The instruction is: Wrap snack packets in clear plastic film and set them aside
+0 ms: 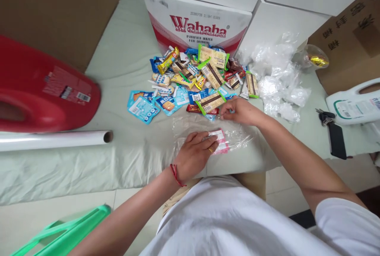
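A clear plastic bag (237, 139) lies spread near the table's front edge. A pink-and-white packet (222, 140) shows at the bag, partly covered by my left hand (196, 151), which rests flat on it with fingers stretched out. My right hand (237, 110) is at the bag's far edge, fingertips pinched together there on what looks like its thin film. Just beyond is a heap of wrapped snacks. A green-ended wafer packet (210, 102) lies closest to the right fingers, over a red wrapped bar (194, 109). Blue biscuit packets (144, 109) lie left of the heap.
Behind the snacks stands a Wahaha carton (198, 22). Crumpled clear bags (276, 78) pile up at the right, near a white jug (356, 101) and keys with a black case (337, 139). On the left are a red jug (44, 90) and a white roll (56, 139).
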### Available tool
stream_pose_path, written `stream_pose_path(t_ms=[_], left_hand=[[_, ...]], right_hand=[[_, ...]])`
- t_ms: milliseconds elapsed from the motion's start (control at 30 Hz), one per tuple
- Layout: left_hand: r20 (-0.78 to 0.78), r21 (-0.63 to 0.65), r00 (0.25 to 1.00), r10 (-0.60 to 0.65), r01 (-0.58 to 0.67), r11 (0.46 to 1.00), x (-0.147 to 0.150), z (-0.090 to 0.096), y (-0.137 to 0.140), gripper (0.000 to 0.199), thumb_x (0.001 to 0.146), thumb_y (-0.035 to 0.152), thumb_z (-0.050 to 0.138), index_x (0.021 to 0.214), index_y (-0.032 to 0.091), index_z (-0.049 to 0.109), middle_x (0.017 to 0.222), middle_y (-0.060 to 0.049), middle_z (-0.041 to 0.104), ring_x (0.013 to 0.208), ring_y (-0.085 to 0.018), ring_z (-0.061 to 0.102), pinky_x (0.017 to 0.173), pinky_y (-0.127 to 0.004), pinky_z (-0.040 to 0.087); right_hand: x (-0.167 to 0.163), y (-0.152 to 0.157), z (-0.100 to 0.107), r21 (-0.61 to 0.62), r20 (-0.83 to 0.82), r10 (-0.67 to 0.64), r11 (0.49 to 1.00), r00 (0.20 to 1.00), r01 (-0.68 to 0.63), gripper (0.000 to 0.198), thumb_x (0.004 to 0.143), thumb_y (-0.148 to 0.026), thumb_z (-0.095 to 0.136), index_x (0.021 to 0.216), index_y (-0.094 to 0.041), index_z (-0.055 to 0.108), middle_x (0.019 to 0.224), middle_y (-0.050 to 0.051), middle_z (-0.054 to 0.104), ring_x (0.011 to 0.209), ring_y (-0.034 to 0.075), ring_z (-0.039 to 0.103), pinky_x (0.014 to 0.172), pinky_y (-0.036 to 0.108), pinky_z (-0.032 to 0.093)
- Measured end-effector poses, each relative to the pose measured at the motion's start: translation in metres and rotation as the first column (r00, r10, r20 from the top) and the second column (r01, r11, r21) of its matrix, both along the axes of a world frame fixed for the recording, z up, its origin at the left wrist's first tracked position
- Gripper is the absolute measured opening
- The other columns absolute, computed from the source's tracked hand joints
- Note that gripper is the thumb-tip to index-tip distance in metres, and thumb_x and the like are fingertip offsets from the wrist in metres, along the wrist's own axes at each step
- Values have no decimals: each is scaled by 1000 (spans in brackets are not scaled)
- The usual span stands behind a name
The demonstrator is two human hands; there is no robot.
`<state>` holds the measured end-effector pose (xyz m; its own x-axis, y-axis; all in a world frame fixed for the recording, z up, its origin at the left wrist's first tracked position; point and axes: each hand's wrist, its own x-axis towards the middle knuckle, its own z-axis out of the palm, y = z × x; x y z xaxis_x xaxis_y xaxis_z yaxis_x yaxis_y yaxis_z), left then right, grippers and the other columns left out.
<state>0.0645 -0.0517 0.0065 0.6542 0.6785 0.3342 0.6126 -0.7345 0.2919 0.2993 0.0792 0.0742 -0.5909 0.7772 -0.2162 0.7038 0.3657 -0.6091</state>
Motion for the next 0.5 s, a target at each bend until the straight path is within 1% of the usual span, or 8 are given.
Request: stream_pose_path(t_ms=[67,133,200,267,333,400,467,500], left_hand=[[-21,-3,1000,-10,10,1000,0,1,0,35,98,12,57,127,27,72,133,-2,73,122,-25,61,95,-43,46],[-46,4,999,-30,30,1000,0,3,0,36,99,12,56,128,26,71,133,-2,73,117,-24,62,89,-42,46],[-69,2,997,-40,40,999,0,4,0,38,99,11,54,130,26,70,134,-2,73,113,-24,63,86,-41,44],[-79,-9,996,-42,42,999,1,4,1,39,99,12,53,132,28,69,134,-2,73,112,-24,63,86,-41,43],[-82,-15,996,-45,44,999,1,4,1,41,100,12,52,133,29,68,134,-2,73,112,-23,63,87,-41,42],[-90,-8,995,-51,51,999,1,3,0,40,100,12,51,133,28,68,135,-2,72,111,-23,63,88,-41,41],[-109,8,992,-58,60,998,1,4,0,38,102,13,50,132,26,69,136,-2,72,110,-23,63,89,-41,41],[-117,16,991,-61,63,998,1,5,0,37,102,14,49,131,26,69,137,-2,71,109,-23,63,89,-41,41]], right_hand=[[4,-4,7,114,-52,148,983,988,-141,14,91,-28,67,85,-19,74,94,4,75,92,21,63,98,38,37],[5,-9,11,162,-64,235,962,970,-222,16,96,-30,63,91,-19,74,101,6,75,97,22,63,101,40,36],[2,-13,9,156,-42,247,959,968,-238,24,98,-39,62,105,-19,73,104,8,75,97,23,64,98,39,39],[-4,-14,1,135,19,220,966,975,-221,41,95,-51,66,120,-18,71,103,9,76,97,25,64,91,37,42],[-14,-12,-8,102,89,207,971,974,-216,50,90,-57,72,123,-19,72,96,8,76,94,25,64,83,34,43],[-24,-7,-15,88,117,195,975,974,-205,37,89,-49,75,110,-19,76,86,5,74,88,23,63,78,31,41],[-31,-3,-17,117,59,190,974,980,-196,18,92,-35,71,98,-19,77,84,4,70,84,20,61,77,29,41],[-32,-3,-16,142,1,193,971,981,-191,15,94,-30,68,95,-18,77,84,4,69,84,19,61,77,29,41]])
